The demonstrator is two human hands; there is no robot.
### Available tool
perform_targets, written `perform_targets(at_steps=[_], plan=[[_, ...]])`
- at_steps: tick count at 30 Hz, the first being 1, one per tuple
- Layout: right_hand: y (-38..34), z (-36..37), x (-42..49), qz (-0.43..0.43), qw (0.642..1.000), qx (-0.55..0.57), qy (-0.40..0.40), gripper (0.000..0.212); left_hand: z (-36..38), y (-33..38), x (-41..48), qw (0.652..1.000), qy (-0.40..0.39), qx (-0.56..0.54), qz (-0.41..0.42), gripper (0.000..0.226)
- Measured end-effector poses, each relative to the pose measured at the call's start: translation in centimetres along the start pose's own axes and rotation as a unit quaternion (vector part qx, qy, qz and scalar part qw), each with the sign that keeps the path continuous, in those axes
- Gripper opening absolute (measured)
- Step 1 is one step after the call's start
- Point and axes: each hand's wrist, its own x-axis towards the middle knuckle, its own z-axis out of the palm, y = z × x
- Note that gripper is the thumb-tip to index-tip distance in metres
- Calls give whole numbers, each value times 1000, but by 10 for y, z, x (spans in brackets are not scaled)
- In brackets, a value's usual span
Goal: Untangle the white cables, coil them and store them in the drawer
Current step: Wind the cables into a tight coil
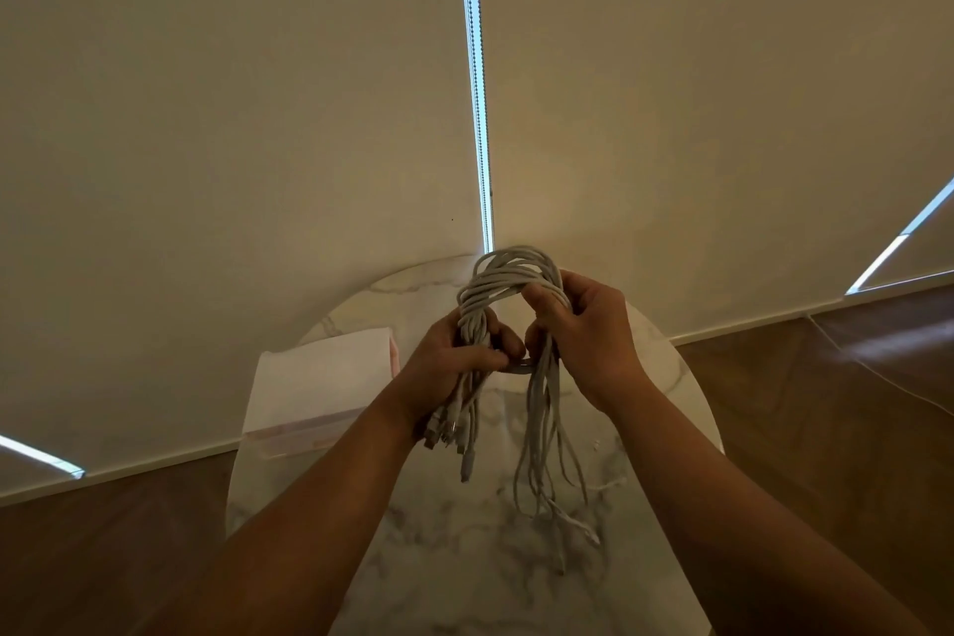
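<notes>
Overhead, a looped bundle of white cables [508,282] is gripped by the left hand [449,359] and right hand [583,331] above the round, marble-veined tabletop [464,558].

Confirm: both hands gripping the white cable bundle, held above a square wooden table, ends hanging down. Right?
Wrong on the table: it is round with a marble top, not square and wooden, per the head view. The rest holds: left hand and right hand both grip the white cable bundle above it, ends hanging down.
</notes>
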Motion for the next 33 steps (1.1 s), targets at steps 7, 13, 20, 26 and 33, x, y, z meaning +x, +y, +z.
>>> perform_targets(at_steps=[7,13,20,26,33], plan=[[11,6,-3,14,999,-10,38,21,4,11,8,998,-6,-59,5,19],[16,8,-9,61,998,23,-19,22,12,14,6,995,35,-91,10,16],[15,7,-6,42,999,-10,-14,23,17,12,2,988,6,-155,-28,21],[6,7,-1,8,998,-51,-35,24,17,20,6,994,48,-86,-54,41],[-7,-5,7,-47,992,-85,-80,24,2,33,3,995,-29,-34,-87,33]])
